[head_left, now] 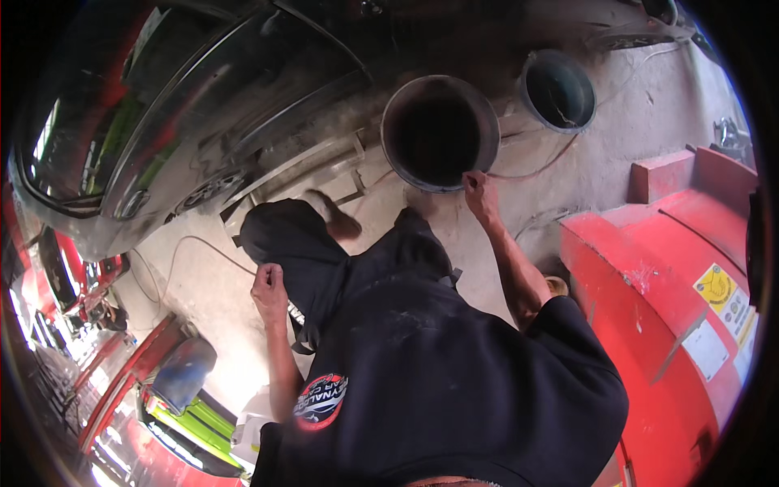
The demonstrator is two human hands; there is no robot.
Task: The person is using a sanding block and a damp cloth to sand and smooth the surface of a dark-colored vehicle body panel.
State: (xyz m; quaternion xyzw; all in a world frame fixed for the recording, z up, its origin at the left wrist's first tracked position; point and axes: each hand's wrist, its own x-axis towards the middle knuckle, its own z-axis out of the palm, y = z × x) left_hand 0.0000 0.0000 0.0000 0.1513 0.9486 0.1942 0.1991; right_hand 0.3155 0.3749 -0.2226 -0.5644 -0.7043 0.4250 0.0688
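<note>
The person's left hand (269, 288) is raised over the left side of the body, its fingers curled closed, with a thin dark hose (191, 237) running up to it in an arc from the floor (596, 199). The right hand (479, 195) reaches forward and is also closed, its fingertips at the near right edge of a large round bucket (390, 150). A reddish cord (523, 176) leads from beside that hand toward a smaller bucket (527, 99). At this size I cannot tell whether the left hand grips the hose, or whether the right one holds the cord or the bucket's rim.

The large bucket stands on the floor ahead of the person, its inside very dark; the smaller one stands to its right, apart from it. A dark car (276, 77) with a glossy side fills the upper left, beyond the buckets. On the right is a big red casing (641, 316) bearing a yellow label (716, 286) and a white sheet (705, 349). The person wears a black shirt (454, 349) with a round badge (321, 402). At the lower left, a worn blue container (185, 373) sits near a bright green object (195, 428).
</note>
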